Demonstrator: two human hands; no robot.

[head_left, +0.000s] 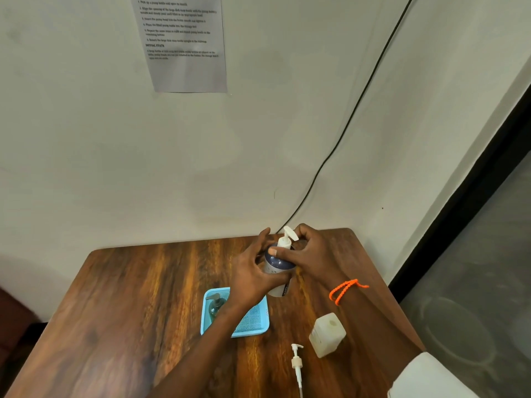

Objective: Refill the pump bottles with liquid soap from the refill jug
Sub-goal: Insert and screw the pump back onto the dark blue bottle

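A white pump bottle point(276, 265) with a dark blue shoulder is held above the far middle of the wooden table point(138, 297). My left hand point(253, 271) grips its body from the left. My right hand point(310, 254) pinches the white pump head point(288, 238) at the bottle's neck. A translucent square refill jug point(327, 334) stands near right of the bottle. A loose white pump head point(297, 366) with its tube lies at the front. A blue-tinted pump bottle point(214, 307) lies in a light blue tray point(253, 326).
A printed instruction sheet point(184, 44) hangs on the wall behind the table. A black cable point(344, 122) runs down the wall to the table's back edge. A dark door frame stands to the right of the table.
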